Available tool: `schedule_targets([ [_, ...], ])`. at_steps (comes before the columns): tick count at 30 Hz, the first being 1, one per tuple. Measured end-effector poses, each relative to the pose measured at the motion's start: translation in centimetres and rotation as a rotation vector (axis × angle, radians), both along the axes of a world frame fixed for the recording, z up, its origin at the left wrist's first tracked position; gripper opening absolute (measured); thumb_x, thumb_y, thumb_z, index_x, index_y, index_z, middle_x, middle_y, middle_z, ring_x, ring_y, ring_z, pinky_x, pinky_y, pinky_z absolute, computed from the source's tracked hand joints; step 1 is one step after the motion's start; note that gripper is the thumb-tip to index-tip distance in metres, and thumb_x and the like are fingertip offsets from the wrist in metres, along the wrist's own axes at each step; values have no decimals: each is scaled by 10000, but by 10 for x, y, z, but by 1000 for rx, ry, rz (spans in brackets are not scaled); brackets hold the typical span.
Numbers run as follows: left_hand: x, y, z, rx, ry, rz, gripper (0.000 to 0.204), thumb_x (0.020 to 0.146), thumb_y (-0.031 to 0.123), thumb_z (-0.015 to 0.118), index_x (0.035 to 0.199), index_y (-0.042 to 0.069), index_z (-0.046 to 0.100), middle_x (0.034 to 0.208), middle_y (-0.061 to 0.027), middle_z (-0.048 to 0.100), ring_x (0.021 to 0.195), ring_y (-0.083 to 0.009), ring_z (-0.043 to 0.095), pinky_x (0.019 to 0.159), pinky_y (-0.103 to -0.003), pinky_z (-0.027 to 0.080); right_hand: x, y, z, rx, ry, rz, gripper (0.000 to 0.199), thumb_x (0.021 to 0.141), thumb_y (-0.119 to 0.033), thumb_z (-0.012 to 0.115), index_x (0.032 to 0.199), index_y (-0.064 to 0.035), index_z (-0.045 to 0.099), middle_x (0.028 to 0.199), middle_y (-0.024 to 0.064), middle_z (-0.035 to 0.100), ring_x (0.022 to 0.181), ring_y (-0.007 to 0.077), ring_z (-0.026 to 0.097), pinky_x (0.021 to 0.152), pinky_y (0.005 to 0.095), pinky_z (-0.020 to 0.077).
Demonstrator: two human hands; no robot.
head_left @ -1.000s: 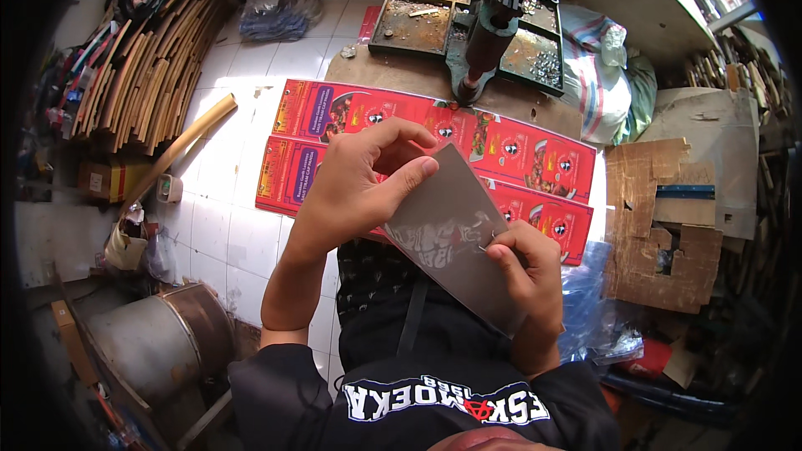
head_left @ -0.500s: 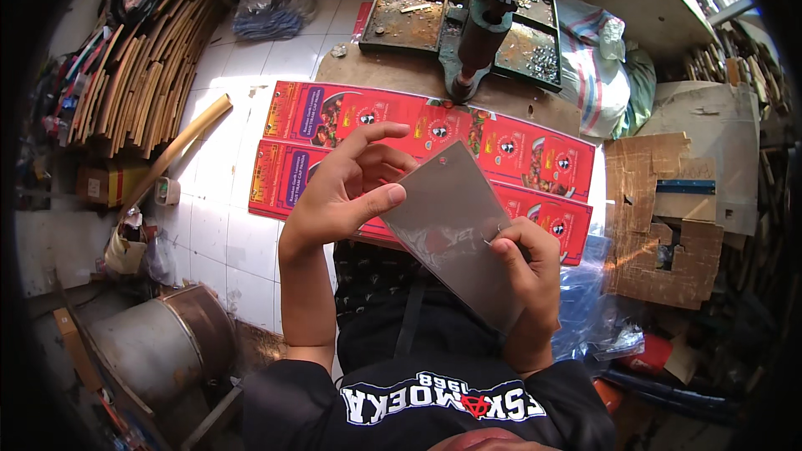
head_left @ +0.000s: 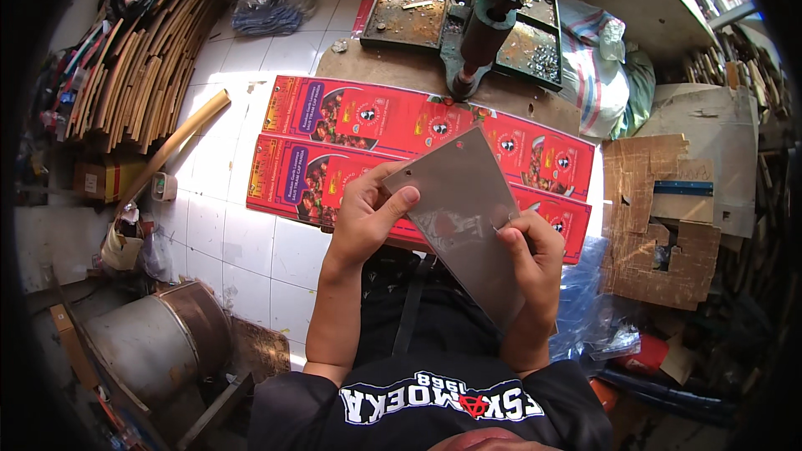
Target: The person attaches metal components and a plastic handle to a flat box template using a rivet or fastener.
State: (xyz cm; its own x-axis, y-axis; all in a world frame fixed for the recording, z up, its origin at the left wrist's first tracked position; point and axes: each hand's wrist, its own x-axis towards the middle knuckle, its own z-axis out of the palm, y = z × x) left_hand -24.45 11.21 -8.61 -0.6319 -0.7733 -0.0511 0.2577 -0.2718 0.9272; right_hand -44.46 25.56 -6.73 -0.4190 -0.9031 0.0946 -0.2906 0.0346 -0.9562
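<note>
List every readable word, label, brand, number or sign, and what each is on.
Wording not transcribed; where it stands:
Shirt: large white lettering and a number, red mark among it; legible, upside down in view.
Red sheets: pale titles on purple blocks, partly legible; small print too small.
Box, left: pale label, too small.
Gray sheet: no lettering seen.

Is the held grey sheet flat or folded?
Flat: the grey sheet shows straight edges, no visible crease, between left hand and right hand.
</note>
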Motion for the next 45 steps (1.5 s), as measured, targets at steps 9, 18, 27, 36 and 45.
schedule_targets([
  [9, 15, 7, 7, -63, 444, -343, 846, 774, 309, 755, 1415, -73, 355, 1409, -166, 445, 1287, -251, 466, 1068, -379, 344, -5, -2, -20, -97, -440, 142, 335, 993, -286, 557, 801, -12, 580, 766, -18, 535, 656, 40, 382, 600, 212, 280],
  [18, -18, 22, 7, 56, 231, 188, 305, 973, 111, 587, 1227, -51, 546, 1074, -112, 674, 989, -132, 627, 863, -264, 493, 2, -2, 1, -66, -50, -45, 202, 926, -160, 657, 814, 1, 609, 790, 45, 574, 730, 116, 508, 680, 237, 380],
  [27, -23, 30, 16, -52, 120, 327, 329, 973, 139, 596, 1241, -40, 530, 1042, -105, 669, 913, -112, 633, 785, -241, 512, 17, -21, 27, -394, 413, -181, 192, 731, -41, 805, 897, -37, 709, 930, 98, 638, 793, 202, 633, 682, 289, 509],
  [36, -15, 48, 42, -189, -15, 286, 450, 978, 191, 600, 1361, -15, 488, 946, -52, 676, 780, -45, 574, 665, -193, 471, 41, -62, 61, -399, 461, 151, 170, 747, -8, 775, 885, -13, 674, 812, 94, 612, 661, 213, 632, 534, 305, 493],
  [45, -10, 47, 38, -300, -50, 257, 476, 964, 185, 620, 1373, -18, 486, 853, -43, 675, 666, -22, 514, 572, -188, 415, 44, -66, 58, -355, 435, 131, 132, 797, -14, 747, 874, 2, 641, 800, 98, 611, 619, 182, 614, 512, 279, 473],
])
